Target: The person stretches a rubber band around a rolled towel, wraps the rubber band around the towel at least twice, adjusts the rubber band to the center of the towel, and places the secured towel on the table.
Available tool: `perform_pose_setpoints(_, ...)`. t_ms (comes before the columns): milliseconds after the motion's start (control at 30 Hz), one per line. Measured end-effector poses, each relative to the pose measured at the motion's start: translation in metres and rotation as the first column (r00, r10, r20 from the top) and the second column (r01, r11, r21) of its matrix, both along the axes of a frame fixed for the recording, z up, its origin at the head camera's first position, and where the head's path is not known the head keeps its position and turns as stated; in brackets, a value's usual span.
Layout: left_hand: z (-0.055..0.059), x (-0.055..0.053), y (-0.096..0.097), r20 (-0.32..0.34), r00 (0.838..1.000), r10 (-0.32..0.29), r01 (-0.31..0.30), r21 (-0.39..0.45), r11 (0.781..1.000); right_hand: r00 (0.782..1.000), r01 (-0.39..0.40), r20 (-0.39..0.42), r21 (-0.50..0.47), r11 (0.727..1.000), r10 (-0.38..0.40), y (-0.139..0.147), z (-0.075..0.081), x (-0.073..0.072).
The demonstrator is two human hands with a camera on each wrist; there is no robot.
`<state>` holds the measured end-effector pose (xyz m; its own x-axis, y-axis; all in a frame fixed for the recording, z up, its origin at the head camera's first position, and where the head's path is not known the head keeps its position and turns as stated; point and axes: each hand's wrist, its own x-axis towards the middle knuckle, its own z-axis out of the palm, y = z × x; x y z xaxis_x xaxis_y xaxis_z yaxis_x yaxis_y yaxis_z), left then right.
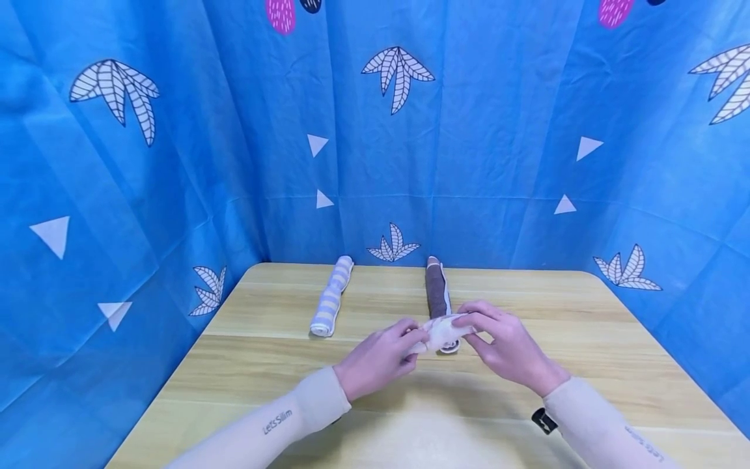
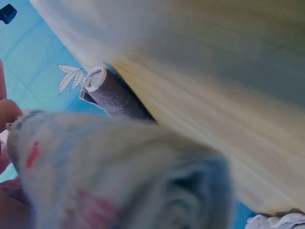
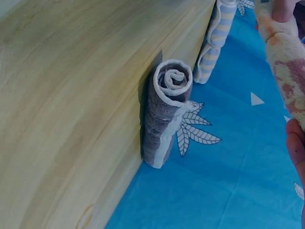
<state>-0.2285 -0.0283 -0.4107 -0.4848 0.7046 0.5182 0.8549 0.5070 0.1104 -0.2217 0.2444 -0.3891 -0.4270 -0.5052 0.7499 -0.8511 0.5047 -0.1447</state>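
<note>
A bright blue curtain (image 1: 498, 143), printed with white leaves (image 1: 398, 78) and triangles (image 1: 53, 236), hangs around the far and side edges of a pale wood-grain table (image 1: 234, 365). Towards the back lie two cloth rolls, well apart: a striped roll (image 1: 333, 296) in pale violet-blue and cream on the left, and a dark roll (image 1: 436, 290) with white edging near the middle.

A person's two bare hands hold up a pale roll (image 1: 441, 332) with reddish markings, raised over the table and partly hiding the near part of the dark one. The left hand (image 1: 381, 355) pinches one end; the right hand (image 1: 510, 342) grips the other between curled fingers and thumb.

The pale roll looks like soft fabric—probably light, easily squashed, not slippery and in little danger of breaking. Its likely weakness is coming unrolled, so a gentle hold near both ends, keeping the loose edge pressed in, should suit it.

Grey lettering on the left sleeve (image 1: 319, 400) seems to read "Let's Slim"; on the right sleeve (image 1: 586, 404) similar lettering shows, only its "Let's" fairly clear. A black device (image 1: 544, 421) sits at the right wrist—any marking on it is too small to read. No label can be made out on the rolls.
</note>
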Motion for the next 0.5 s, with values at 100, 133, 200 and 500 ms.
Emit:
perform_pose_setpoints(100,0.0025,0.0003,0.0034,-0.004,1.000,0.028,-0.029,-0.061,0.998,1.000,0.016,-0.001,0.018,1.000,-0.016,-0.0010,-0.0014,0.0001)
perform_pose_setpoints(133,0.0028,0.0003,0.0042,-0.006,0.999,0.037,-0.037,-0.075,0.996,1.000,0.022,0.001,0.020,1.000,-0.022,-0.0014,-0.0017,0.0002)
perform_pose_setpoints(200,0.0028,0.0001,0.0055,-0.011,0.999,0.049,-0.050,-0.094,0.994,1.000,0.028,0.007,0.020,0.999,-0.028,-0.0019,-0.0021,0.0002)
perform_pose_setpoints(500,-0.0023,-0.0031,0.0057,-0.136,0.990,0.029,-0.045,-0.113,0.993,0.998,0.033,0.058,-0.007,0.999,-0.033,-0.0024,-0.0030,-0.0013)
